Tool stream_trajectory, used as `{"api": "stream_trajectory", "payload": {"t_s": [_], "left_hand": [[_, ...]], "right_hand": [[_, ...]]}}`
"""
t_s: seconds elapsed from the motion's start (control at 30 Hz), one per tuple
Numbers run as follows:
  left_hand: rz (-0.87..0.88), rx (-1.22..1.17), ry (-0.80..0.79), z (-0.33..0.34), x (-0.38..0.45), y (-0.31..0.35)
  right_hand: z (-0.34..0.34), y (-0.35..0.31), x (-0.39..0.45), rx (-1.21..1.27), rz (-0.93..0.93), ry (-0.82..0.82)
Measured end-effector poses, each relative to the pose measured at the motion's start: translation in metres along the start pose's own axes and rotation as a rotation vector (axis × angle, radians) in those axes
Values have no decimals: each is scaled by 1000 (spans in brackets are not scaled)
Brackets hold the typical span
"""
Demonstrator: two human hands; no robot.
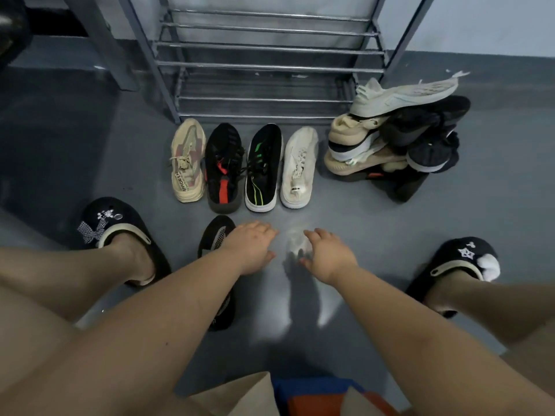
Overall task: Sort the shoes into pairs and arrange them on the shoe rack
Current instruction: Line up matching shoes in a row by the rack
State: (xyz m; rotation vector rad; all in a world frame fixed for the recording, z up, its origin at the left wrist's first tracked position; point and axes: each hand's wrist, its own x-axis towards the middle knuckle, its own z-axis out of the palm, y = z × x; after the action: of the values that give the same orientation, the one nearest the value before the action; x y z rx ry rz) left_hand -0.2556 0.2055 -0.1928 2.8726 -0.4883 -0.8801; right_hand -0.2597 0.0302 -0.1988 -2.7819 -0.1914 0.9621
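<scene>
Head view, near to far. Left hand (250, 250) and right hand (326, 256) both reach forward over the floor (375, 223), fingers loosely spread, gripping nothing. The right hand is blurred; whether it touches the floor cannot be told.

Nearest shoe: a black sneaker with light mesh (217, 235), partly under the left forearm, just at 9 o'clock of the left hand. Long axis runs roughly 6 to 12, toe toward 12. Contact with the hand cannot be told.

Beyond, at 12 o'clock: a row of four singles, toes toward the shoe rack (267, 64): beige sneaker (187, 160), black-and-red sneaker (223, 166), black-and-green sneaker (264, 166), white sneaker (300, 166). No two match.

At 1 to 2 o'clock: unsorted pile of shoes (396, 136), well apart from both hands.

Judgement: the right hand is nearer the pile, the left nearer the mesh sneaker. Rack bars hold no shoes yet.
</scene>
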Motion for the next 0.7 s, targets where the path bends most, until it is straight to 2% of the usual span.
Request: {"api": "stream_trajectory", "payload": {"t_s": [0.2, 0.43, 0.7], "left_hand": [[-4, 69, -14, -29, 33, 28], [-14, 33, 136, -96, 84, 45], [91, 134, 187, -190, 150, 53]], "right_hand": [[-53, 24, 13, -69, 68, 75], [-137, 55, 35, -136, 75, 251], [-207, 98, 75, -250, 75, 321]]}}
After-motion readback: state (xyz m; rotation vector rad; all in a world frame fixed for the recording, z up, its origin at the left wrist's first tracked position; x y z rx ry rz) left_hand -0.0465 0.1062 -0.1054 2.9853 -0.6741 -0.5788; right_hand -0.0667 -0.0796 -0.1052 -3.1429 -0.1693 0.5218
